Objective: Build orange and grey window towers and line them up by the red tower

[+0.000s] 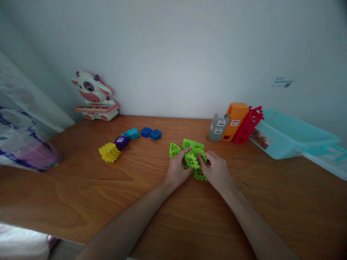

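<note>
Near the middle of the wooden table, both hands grip light green interlocking building pieces point(191, 160). My left hand point(177, 169) has its thumb on top of them and its fingers curled at the near left side. On the right side, my right hand point(215, 169) pinches a green piece between thumb and fingers. More green window-grid pieces lie around and beneath: a flat one point(193, 144) behind the hands, an angled one point(174, 150) at the left, and one point(200, 174) in front. The palms hide part of the held pieces.
Yellow point(109, 152), purple point(121, 142), turquoise point(132, 134) and blue blocks point(151, 133) lie left of centre. Grey point(217, 127), orange point(235, 121) and red blocks point(248, 125) stand at the back right beside a teal bin point(295, 137). A cow toy point(94, 96) and plastic bag point(25, 141) are left.
</note>
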`<move>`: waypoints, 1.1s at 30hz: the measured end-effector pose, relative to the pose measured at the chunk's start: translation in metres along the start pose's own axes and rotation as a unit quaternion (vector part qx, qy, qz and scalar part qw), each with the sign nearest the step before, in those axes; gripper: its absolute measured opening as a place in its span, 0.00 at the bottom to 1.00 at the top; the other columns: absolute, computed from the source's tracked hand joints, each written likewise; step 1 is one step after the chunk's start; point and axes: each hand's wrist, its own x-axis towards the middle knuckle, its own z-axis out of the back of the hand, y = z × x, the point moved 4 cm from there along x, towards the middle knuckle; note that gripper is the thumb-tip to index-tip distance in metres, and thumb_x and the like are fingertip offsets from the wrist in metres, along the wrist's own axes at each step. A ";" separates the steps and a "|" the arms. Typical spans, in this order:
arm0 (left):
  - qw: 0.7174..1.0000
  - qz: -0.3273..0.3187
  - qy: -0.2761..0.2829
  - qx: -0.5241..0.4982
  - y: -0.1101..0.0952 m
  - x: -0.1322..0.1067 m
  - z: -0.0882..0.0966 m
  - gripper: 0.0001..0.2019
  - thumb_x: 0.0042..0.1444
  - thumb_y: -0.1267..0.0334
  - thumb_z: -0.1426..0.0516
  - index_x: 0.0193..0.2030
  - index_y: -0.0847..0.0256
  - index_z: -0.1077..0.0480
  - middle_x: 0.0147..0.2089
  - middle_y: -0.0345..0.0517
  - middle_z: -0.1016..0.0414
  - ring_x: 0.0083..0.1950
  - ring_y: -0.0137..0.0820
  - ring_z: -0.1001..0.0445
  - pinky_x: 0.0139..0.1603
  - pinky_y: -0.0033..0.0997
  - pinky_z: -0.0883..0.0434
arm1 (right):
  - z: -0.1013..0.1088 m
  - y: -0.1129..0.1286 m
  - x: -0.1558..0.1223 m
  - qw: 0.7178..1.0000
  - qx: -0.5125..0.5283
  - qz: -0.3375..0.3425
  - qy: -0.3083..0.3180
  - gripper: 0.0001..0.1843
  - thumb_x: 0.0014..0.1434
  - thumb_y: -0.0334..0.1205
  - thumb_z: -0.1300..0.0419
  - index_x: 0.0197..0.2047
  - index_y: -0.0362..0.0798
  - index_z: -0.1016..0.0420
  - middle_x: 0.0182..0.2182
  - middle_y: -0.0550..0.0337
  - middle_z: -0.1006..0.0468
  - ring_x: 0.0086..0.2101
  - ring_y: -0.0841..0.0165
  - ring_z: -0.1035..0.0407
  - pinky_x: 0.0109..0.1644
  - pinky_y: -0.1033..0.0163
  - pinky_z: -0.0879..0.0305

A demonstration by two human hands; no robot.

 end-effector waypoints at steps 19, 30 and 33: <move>0.973 0.057 0.089 -0.203 -0.014 0.006 -0.002 0.29 0.46 0.55 0.29 0.53 0.62 0.28 0.54 0.56 0.22 0.54 0.43 0.22 0.58 0.45 0.26 | 0.017 -0.007 0.003 0.912 0.367 -0.072 0.169 0.24 0.59 0.46 0.34 0.59 0.56 0.28 0.59 0.52 0.26 0.47 0.62 0.24 0.51 0.53 0.24; 0.973 0.046 0.033 -0.222 -0.013 0.006 0.002 0.32 0.51 0.55 0.32 0.63 0.55 0.32 0.56 0.54 0.23 0.48 0.37 0.20 0.49 0.40 0.23 | 0.010 -0.025 0.003 0.932 0.339 -0.091 0.092 0.24 0.57 0.48 0.33 0.56 0.53 0.26 0.43 0.55 0.20 0.40 0.64 0.25 0.45 0.56 0.25; 0.981 0.007 0.044 -0.187 -0.018 0.006 0.003 0.25 0.55 0.55 0.35 0.60 0.56 0.28 0.54 0.53 0.22 0.54 0.40 0.22 0.56 0.46 0.26 | 0.015 -0.022 0.005 0.960 0.276 -0.033 0.044 0.21 0.57 0.45 0.32 0.54 0.55 0.23 0.49 0.55 0.21 0.48 0.62 0.27 0.55 0.52 0.30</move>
